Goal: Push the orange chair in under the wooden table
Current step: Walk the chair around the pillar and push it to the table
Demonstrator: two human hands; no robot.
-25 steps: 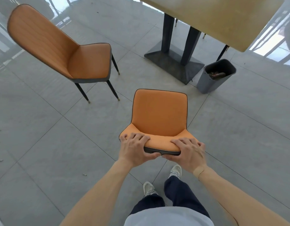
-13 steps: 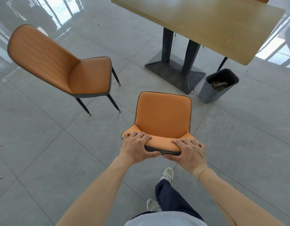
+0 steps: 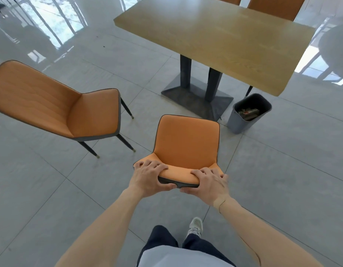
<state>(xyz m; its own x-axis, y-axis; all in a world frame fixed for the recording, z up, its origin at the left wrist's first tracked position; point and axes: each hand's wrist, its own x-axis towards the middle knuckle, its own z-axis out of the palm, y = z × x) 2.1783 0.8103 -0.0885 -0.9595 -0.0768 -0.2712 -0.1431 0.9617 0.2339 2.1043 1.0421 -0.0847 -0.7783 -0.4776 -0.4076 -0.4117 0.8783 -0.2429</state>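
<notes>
You hold the orange chair (image 3: 187, 143) by the top edge of its backrest, your left hand (image 3: 149, 178) and right hand (image 3: 208, 185) each with a grip curled round that edge, fingers over the front and thumbs beneath. The chair stands on the tiled floor (image 3: 282, 170), short of the wooden surface (image 3: 224, 41), its seat facing the dark pedestal base (image 3: 197, 97). A grey bin (image 3: 247, 114) sits just right of that base; a second orange chair (image 3: 57, 101) stands well to the left.
</notes>
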